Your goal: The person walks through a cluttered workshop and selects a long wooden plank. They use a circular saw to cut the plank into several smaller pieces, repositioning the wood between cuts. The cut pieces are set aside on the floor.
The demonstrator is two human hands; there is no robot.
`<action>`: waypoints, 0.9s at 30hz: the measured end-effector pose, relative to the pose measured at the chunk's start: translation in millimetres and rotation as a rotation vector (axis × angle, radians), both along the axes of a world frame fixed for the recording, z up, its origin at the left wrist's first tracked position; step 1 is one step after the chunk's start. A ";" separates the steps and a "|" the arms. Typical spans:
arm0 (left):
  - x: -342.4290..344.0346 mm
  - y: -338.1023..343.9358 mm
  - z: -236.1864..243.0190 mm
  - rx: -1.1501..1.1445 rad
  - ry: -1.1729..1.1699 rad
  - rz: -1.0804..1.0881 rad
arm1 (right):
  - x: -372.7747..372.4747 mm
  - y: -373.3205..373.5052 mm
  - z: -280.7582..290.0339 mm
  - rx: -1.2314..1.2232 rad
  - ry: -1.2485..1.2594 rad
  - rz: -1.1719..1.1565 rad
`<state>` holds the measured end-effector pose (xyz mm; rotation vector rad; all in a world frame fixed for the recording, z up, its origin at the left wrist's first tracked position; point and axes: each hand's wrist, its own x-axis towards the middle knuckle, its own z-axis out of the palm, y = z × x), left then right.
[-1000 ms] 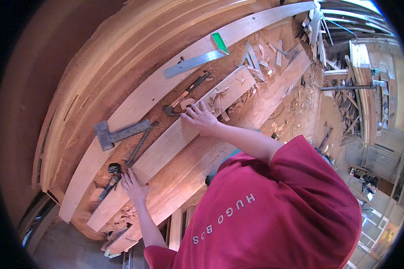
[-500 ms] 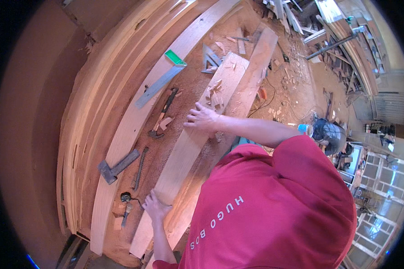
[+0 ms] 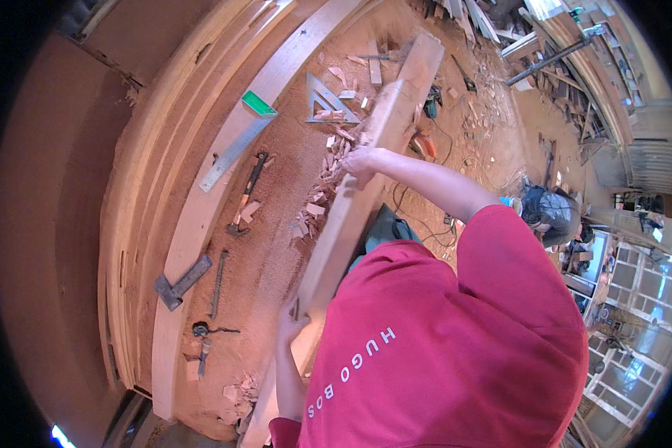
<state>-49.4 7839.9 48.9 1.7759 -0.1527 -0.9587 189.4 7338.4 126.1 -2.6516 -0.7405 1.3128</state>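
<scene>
A long pale wooden plank runs diagonally in front of me, tilted up toward its edge. My left hand grips it by the near end, fingers partly hidden. Farther along, my right hand is wrapped over the same plank, its fingertips out of sight. Broken wood chips lie in a heap along the plank's left side. Beyond my right hand, a second plank lies alongside. A metal set square rests left of the far end.
On another plank at the left lie a green-handled try square and a heavy hammer. A claw hammer, a metal bar and a chisel-like tool lie on the sawdust. A person is at the right.
The plank has been tipped from flat up toward its edge and shifted right. Chips that lay on it are now beside it. Both hands have moved right and closed around it.
</scene>
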 end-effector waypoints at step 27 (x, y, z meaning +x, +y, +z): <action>-6.2 -181.2 106.5 0.802 -0.312 -0.262 | -93.7 -156.3 25.5 0.019 -0.492 0.114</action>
